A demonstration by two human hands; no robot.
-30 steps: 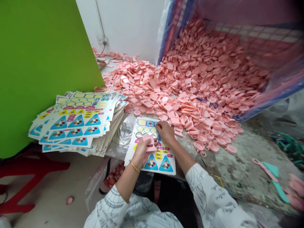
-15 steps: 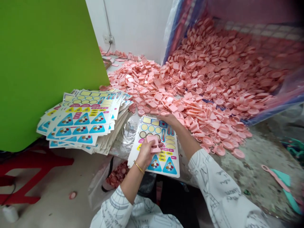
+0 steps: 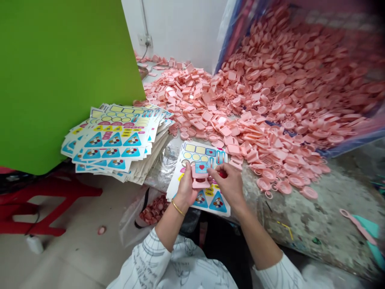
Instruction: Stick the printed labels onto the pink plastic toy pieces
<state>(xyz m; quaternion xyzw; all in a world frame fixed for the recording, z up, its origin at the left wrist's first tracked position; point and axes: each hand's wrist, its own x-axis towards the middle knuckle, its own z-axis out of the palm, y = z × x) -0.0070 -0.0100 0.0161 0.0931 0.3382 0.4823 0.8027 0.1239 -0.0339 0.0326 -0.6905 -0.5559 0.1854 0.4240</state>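
A green panel (image 3: 60,80) stands over a red plastic stool (image 3: 51,204) (white wall socket (image 3: 144,40) behind).

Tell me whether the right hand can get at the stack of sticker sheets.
Probably, by lifting over: the left hand and its pink plastic piece lie between the right hand and the stack of sticker sheets.

The head-worn camera looked forward and down from close above the left hand (image 3: 185,188) and right hand (image 3: 226,185), low in the middle of the frame, facing a white wall (image 3: 177,28) beside a flat bright green board (image 3: 60,80) at upper left.
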